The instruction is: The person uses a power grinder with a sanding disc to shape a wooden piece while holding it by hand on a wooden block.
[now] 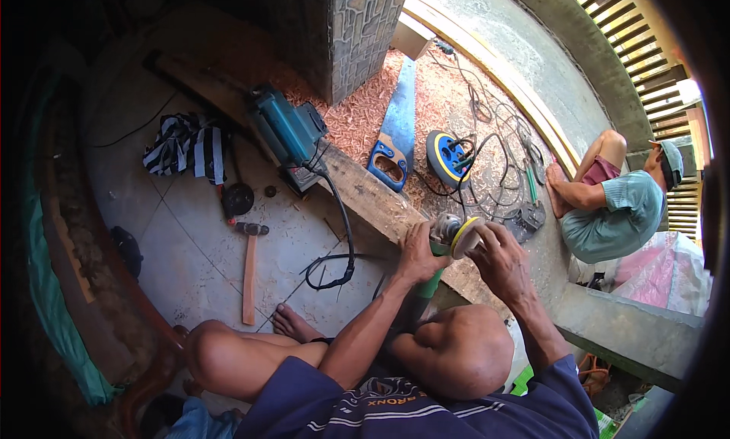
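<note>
My left hand (420,256) is wrapped round the metal head of a green angle grinder (439,249), held above my lap. A round sanding pad (465,237) with a yellow edge sits on the grinder's spindle, tilted toward my right. The fingers of my right hand (499,262) are bent and pinch the near right rim of that pad. Part of the grinder's body is hidden by my left hand and forearm.
A wooden plank (365,192) crosses ahead, bearing a teal electric planer (289,131). Beyond lie a handsaw (395,127), a blue-yellow disc (449,159), tangled cords and wood shavings. A hammer (250,271) and striped cloth (186,146) lie left. Another person (623,203) crouches right.
</note>
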`<act>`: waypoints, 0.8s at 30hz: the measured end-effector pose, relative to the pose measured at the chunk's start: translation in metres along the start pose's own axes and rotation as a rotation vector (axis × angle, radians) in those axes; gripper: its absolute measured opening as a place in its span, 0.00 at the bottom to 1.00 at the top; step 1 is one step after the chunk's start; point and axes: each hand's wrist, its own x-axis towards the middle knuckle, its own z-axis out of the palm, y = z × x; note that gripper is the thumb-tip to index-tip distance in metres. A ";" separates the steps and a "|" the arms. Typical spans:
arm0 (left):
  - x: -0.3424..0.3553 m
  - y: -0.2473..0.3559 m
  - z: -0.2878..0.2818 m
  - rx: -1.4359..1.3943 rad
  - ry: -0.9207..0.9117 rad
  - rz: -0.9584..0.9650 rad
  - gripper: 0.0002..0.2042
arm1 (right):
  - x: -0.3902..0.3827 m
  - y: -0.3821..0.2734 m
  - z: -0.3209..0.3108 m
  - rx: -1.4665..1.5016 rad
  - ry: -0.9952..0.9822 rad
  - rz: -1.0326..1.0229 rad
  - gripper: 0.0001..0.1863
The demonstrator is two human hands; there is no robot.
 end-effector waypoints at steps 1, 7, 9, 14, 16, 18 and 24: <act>0.001 0.001 0.001 0.000 0.026 0.012 0.44 | 0.000 -0.004 -0.001 0.044 -0.149 0.062 0.31; 0.001 0.000 -0.005 -0.036 -0.039 -0.053 0.45 | 0.006 -0.002 0.009 0.117 -0.089 -0.003 0.29; 0.000 0.003 -0.004 -0.008 0.001 -0.053 0.45 | 0.006 0.004 0.009 0.167 -0.106 -0.022 0.31; -0.004 0.003 0.001 0.007 0.017 0.001 0.46 | -0.005 0.008 0.013 0.161 -0.082 0.037 0.31; 0.001 0.004 0.003 -0.020 0.018 -0.008 0.46 | -0.003 -0.003 0.014 0.203 -0.070 0.216 0.25; -0.004 0.002 0.002 -0.021 0.000 -0.037 0.45 | 0.002 -0.006 0.016 0.108 -0.047 0.182 0.21; -0.002 0.004 0.002 -0.030 0.001 -0.030 0.45 | -0.008 0.012 0.008 0.027 -0.139 0.206 0.22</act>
